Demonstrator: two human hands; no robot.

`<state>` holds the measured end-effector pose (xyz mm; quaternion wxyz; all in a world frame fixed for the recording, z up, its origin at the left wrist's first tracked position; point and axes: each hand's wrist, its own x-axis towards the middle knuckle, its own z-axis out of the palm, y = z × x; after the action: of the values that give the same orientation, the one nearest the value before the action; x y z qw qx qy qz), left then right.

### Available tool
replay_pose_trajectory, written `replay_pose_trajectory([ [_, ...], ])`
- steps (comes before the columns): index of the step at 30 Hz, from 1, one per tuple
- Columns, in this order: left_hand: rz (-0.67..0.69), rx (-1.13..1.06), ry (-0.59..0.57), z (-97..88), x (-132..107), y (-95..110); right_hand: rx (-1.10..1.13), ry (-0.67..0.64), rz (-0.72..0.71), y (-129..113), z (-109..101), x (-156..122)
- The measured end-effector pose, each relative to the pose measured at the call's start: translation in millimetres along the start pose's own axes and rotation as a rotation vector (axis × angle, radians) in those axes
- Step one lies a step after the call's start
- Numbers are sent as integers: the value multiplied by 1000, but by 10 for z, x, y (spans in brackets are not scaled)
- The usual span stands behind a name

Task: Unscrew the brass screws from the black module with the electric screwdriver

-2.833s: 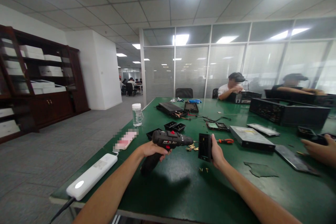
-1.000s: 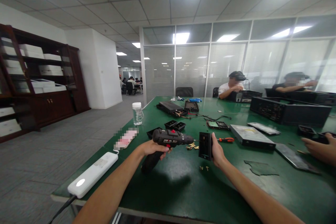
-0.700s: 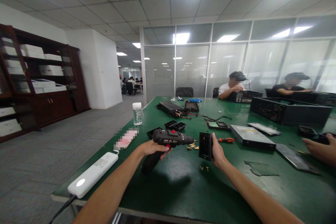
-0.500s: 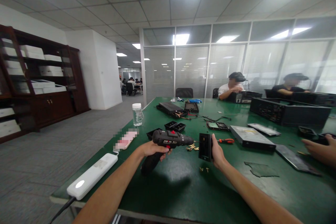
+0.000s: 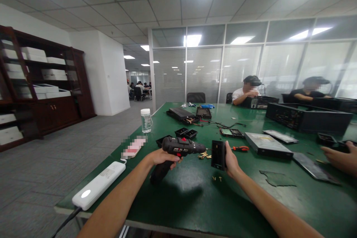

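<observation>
My left hand (image 5: 164, 158) is wrapped round the grip of a black cordless drill (image 5: 182, 146), its chuck pointing right. In my right hand (image 5: 231, 159) is a small black rectangular plastic box (image 5: 218, 155), held upright on its side with its open face towards me. The drill's tip reaches close to the box's left side; whether it touches I cannot tell. Behind and between them lie several small brass-coloured pieces (image 5: 205, 155). Two brass screws (image 5: 216, 179) rest on the table below the box. More black boxes (image 5: 186, 133) sit behind the drill.
On the green table (image 5: 178, 208) are a white power strip (image 5: 99, 185), a phone (image 5: 135, 147) and a water bottle (image 5: 145, 121) at left. An orange-handled screwdriver (image 5: 240, 148), a disc drive (image 5: 267, 145) and a computer case (image 5: 308, 117) lie right. A co-worker's hand (image 5: 338, 158) is at far right.
Both hands, the drill and the box stay almost in place. The view has shifted very slightly.
</observation>
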<state>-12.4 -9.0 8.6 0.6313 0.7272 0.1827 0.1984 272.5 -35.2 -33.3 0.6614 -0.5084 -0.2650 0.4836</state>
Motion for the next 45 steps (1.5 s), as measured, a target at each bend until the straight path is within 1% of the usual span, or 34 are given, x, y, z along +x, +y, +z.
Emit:
replay_pose_trajectory([
  [10,-3,-26,-26,-27,5,-25,16,-44,-11,5,-4,-8],
  [16,-25,-28,-16,-28,5,-26,-6,-17,-2,2,-1,2],
  [27,1,-27,-30,-34,11,-36,-5,-2,0,-2,3,-4],
  [34,3,-28,-31,-24,4,-31,1,-46,1,4,-1,-1],
  [39,-11,-37,-9,-18,1,-30,22,-25,-4,8,-7,1],
  [45,-10,-19,-31,-3,1,4,15,-37,0,-8,2,-18],
])
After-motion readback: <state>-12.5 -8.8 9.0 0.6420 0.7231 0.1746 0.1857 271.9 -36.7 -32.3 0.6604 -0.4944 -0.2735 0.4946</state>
